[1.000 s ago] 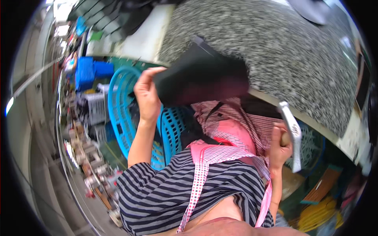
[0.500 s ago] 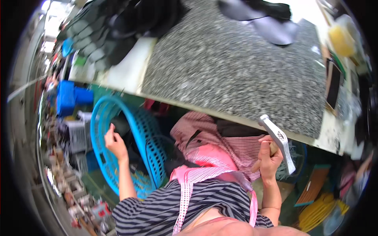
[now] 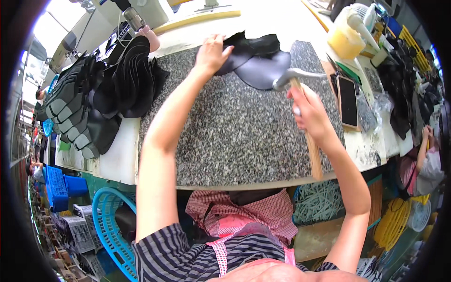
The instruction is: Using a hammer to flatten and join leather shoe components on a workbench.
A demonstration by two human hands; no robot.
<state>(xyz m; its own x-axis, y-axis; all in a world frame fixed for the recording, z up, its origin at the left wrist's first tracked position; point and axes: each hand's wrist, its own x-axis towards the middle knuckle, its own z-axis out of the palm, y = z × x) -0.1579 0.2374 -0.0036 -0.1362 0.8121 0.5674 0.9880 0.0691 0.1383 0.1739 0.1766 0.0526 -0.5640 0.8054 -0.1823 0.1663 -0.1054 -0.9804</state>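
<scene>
My right hand is closed round the wooden handle of a hammer. The hammer's metal head is raised over the right end of a black shoe-upper piece, slightly blurred; whether it touches cannot be told. The piece lies at the far side of a speckled grey stone slab, its smooth dark face partly turned up and its far edge folded. At the piece's left end rests my left hand, thumb apart and fingers stretched forward, holding nothing that I can make out.
Overlapping stacks of black cut pieces stand at the left of the white table. Right of the slab lie a phone and a yellowish plastic container. Below the table edge are a blue basket and a tub of pale strips.
My left hand has moved from beside the blue basket up onto the slab by the black piece. My right hand has carried the hammer forward from the near edge to above that piece.
</scene>
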